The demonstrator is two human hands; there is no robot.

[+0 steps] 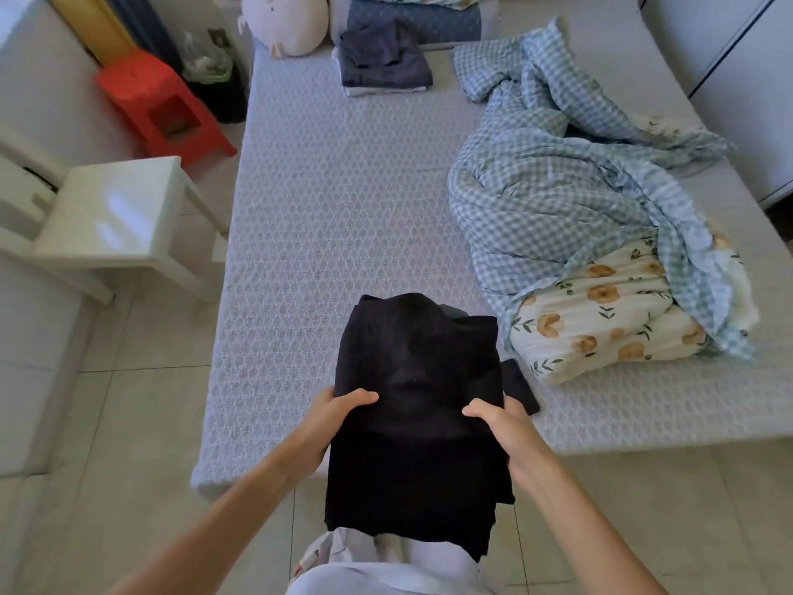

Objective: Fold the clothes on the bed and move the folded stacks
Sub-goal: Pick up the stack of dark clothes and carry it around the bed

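Observation:
A black garment [418, 380] lies over the near edge of the bed [326, 216], its lower part hanging off the mattress toward me. My left hand [332, 416] grips its left edge, thumb on top. My right hand [500, 429] grips its right edge the same way. A folded stack of dark blue-grey clothes [384, 66] sits at the far end of the bed near the pillows.
A crumpled blue checked quilt [570, 199] with a floral lining fills the bed's right side. A dark flat object [521, 386] lies beside the garment. Left of the bed stand a white stool [124, 216], a red stool [158, 100] and a bin [214, 79]. A plush toy [285, 21] rests at the head.

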